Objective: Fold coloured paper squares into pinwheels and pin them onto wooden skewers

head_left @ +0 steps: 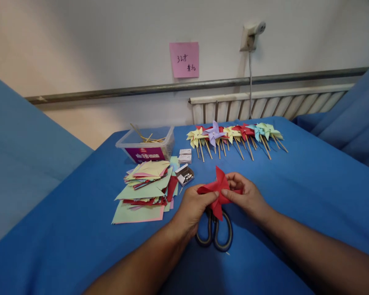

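Between my two hands is a red paper pinwheel [219, 184], its blades folded toward the middle. My left hand [198, 201] grips it from the left, the thumb pressing near the centre. From the right, my right hand [244, 193] pinches it, with the thumb on the front and the fingers behind the paper. No stick shows on this pinwheel. Below it on the blue cloth lies a pair of scissors [227, 239] with dark handles; the red paper hides the blades. To the left stands an open small box [184, 175] with shiny metal pins in it.
Stacked coloured paper [144, 196] lies at the left. Behind it stands a clear plastic tub [169, 143] with thin sticks. Small white boxes [185, 156] sit beside it. Several pinwheels on sticks [233, 135] line the back edge, before a radiator [273, 104].
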A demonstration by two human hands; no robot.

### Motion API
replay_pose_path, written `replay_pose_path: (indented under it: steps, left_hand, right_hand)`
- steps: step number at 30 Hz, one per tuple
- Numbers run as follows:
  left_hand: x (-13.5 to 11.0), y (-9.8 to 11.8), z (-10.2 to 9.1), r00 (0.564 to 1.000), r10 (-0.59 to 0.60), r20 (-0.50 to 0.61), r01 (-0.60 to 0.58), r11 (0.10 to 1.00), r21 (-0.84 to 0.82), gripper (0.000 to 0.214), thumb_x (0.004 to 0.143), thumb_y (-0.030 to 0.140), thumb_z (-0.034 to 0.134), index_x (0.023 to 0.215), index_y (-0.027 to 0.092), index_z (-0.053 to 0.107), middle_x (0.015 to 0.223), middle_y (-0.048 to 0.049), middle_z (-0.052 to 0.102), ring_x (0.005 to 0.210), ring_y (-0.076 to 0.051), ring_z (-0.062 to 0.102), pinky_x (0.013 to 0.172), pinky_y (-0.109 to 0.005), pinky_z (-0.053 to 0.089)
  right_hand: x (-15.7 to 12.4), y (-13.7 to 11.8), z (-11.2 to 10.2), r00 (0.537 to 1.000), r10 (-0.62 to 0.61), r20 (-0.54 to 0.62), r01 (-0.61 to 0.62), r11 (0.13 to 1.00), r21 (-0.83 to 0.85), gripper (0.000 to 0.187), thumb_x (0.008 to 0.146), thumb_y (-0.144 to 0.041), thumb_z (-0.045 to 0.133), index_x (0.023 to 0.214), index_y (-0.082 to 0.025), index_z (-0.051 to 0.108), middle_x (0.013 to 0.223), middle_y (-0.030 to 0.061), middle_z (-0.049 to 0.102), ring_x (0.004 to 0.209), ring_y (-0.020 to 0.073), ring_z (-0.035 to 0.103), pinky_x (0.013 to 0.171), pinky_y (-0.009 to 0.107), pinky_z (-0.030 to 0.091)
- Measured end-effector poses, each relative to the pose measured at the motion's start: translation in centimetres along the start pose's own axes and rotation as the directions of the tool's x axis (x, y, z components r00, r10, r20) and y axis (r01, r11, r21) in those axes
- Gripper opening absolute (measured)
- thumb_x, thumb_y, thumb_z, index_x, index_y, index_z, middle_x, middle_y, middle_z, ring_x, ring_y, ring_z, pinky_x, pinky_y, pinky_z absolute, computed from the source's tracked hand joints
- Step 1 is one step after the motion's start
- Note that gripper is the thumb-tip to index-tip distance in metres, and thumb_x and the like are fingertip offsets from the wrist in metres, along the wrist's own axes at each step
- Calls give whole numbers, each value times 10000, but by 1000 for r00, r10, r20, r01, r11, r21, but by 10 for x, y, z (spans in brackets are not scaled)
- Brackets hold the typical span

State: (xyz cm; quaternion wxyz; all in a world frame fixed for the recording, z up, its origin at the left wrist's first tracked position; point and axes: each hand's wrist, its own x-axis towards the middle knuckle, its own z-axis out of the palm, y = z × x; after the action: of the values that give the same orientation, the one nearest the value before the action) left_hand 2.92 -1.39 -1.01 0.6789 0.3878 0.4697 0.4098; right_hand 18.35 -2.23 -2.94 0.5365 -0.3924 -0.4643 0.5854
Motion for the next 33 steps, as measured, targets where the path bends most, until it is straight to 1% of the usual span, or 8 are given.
replay_pose_path:
  steps: [6, 11, 15, 20, 23, 25, 29, 33]
  left_hand:
    - [-1, 2, 3, 1000, 7, 9, -7, 1000, 24, 242, 602, 232, 737, 809, 115, 693, 674, -40, 645, 643, -162, 596, 625, -269, 448]
    - [-2, 2, 2, 1000, 7, 3, -7, 1000, 29, 236, 626, 233, 722, 828, 114, 693, 718, -52, 664, 629, -150, 584, 606, -260, 437]
    - [-2, 2, 5, 999, 27, 37, -26, 1000, -11, 260, 629, 265, 739, 848, 130, 704, 743, -47, 671, 646, -145, 590, 609, -249, 439]
    - [-5, 1, 10, 1000, 25, 7, -25, 999, -36, 260, 608, 299, 767, 786, 124, 695, 668, -32, 646, 571, -123, 559, 554, -236, 427]
    - [-5, 0, 9, 1000, 24, -14, -25, 999, -45, 231, 617, 292, 755, 751, 117, 687, 644, -31, 639, 543, -114, 542, 544, -236, 424]
    - [-4, 0, 7, 1000, 25, -16, -25, 999, -30, 193, 616, 274, 748, 690, 115, 668, 614, -27, 629, 536, -109, 538, 552, -233, 420]
    - [0, 4, 0, 997, -50, 64, 47, 998, 43, 165, 607, 250, 736, 662, 116, 656, 600, -36, 631, 525, -123, 548, 546, -244, 413]
    - [0, 10, -4, 984, -110, 140, 90, 985, 145, 115, 591, 194, 712, 672, 124, 668, 614, -35, 639, 508, -113, 533, 517, -228, 382]
  right_hand:
    - [2, -2, 3, 1000, 12, -3, -12, 1000, 20, 319, 682, -336, 745, 907, -201, 563, 776, -6, 666, 651, 121, 619, 633, 256, 476]
    - [2, -2, 6, 999, 29, -18, -27, 995, 97, 308, 668, -311, 749, 888, -200, 562, 757, -14, 667, 642, 117, 619, 635, 254, 479]
    - [2, 0, 6, 998, 29, -58, -21, 991, 135, 325, 661, -316, 749, 903, -209, 561, 773, -10, 670, 658, 131, 623, 655, 275, 493]
    - [1, 1, 9, 994, -6, -108, 22, 988, 151, 346, 670, -318, 742, 937, -209, 551, 806, -3, 664, 689, 136, 621, 667, 278, 496]
    - [0, 0, 11, 996, -7, -94, 22, 988, 155, 328, 675, -308, 741, 924, -212, 550, 796, -13, 661, 677, 123, 613, 666, 266, 489]
    - [0, -1, 10, 998, 17, -60, -6, 985, 170, 329, 667, -309, 748, 914, -215, 551, 809, -10, 667, 692, 127, 621, 685, 272, 493]
    - [2, -8, 2, 997, 82, -13, -78, 982, 172, 375, 642, -342, 765, 927, -209, 560, 804, -1, 662, 687, 139, 626, 667, 282, 500]
    - [2, -16, -5, 996, 83, 8, -84, 996, 40, 396, 632, -342, 772, 960, -221, 585, 701, -36, 608, 596, 109, 565, 570, 241, 463]
